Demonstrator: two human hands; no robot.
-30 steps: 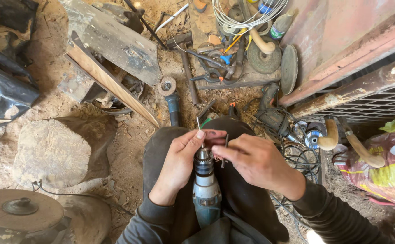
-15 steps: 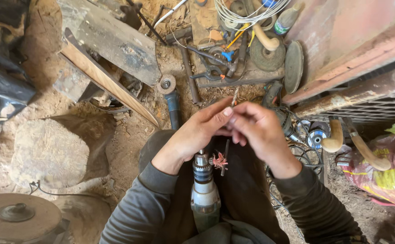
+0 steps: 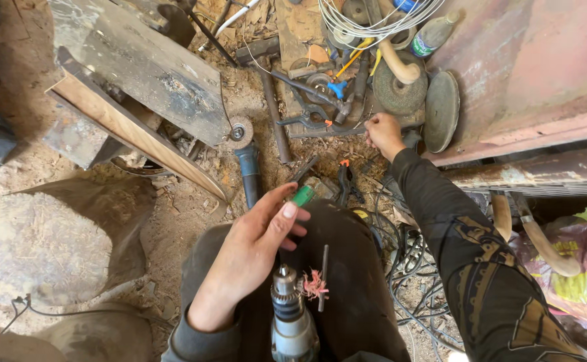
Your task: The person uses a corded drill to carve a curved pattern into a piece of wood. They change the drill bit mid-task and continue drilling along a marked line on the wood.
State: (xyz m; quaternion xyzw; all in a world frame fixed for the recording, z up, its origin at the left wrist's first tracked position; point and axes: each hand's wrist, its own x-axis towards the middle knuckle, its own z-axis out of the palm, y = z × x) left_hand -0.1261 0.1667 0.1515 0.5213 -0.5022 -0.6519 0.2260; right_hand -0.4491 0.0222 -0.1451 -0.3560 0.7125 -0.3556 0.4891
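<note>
Loosely open, the left hand [image 3: 253, 251] has no grip on anything: its fingers are spread and its thumb points forward, hovering above the person's lap just beside the chuck of a power drill [image 3: 291, 315]. That drill lies along the dark trousers with its chuck pointing away from the body. Just right of the chuck, a thin dark rod [image 3: 323, 276] and a small pink tuft [image 3: 315, 286] rest on the trouser leg. A small green piece [image 3: 303, 196] shows past the thumb tip; whether the hand touches it cannot be told.

Stretched well forward, the right hand [image 3: 383, 134] reaches into a heap of tools on the dirt floor, fingers curled down onto it; what the grip closes on, if anything, cannot be told. Around it lie pliers [image 3: 307, 117], grey round discs [image 3: 441, 110], and a coil of white wire [image 3: 367, 17]. An angle grinder [image 3: 245, 151] lies on the ground ahead of the left hand, beside a wooden plank [image 3: 132, 137]. Dark cables [image 3: 407, 261] tangle beside the right sleeve.
</note>
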